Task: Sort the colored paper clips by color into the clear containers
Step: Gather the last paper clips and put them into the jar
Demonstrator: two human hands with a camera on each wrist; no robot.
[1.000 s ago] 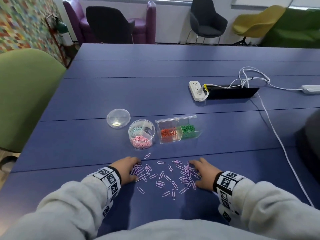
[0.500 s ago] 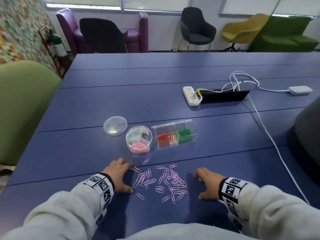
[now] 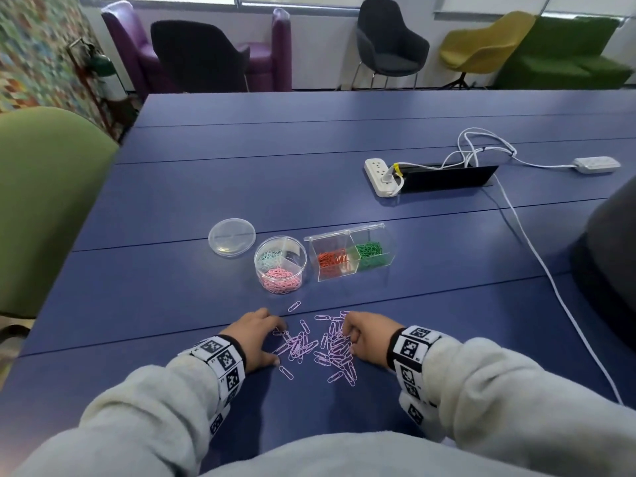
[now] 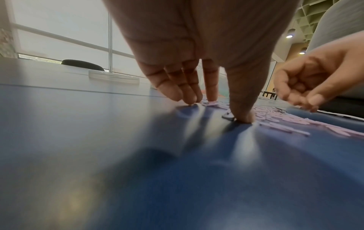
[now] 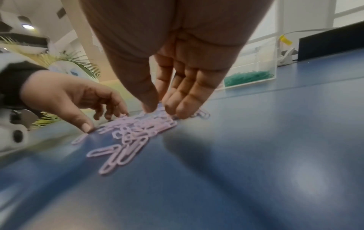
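Note:
A heap of lilac paper clips (image 3: 320,346) lies on the blue table (image 3: 172,304) between my hands. My left hand (image 3: 266,335) has straight fingertips and its thumb pressed to the table at the heap's left edge (image 4: 214,109). My right hand (image 3: 349,335) sets its thumb and fingertips on the heap's right side (image 5: 160,107); whether it pinches any clip is hidden. Behind stand a round clear container (image 3: 280,263) with pink and pale blue clips, and a rectangular clear box (image 3: 351,253) with orange and green clips (image 5: 248,77).
A round clear lid (image 3: 231,237) lies left of the round container. One stray lilac clip (image 3: 294,306) sits just ahead of the heap. A white power strip (image 3: 380,177) and its cable (image 3: 537,249) run along the right. A green chair (image 3: 44,201) stands at the left edge.
Both hands have slid inward from either side, and the scattered lilac clips are now bunched into a tighter heap between them.

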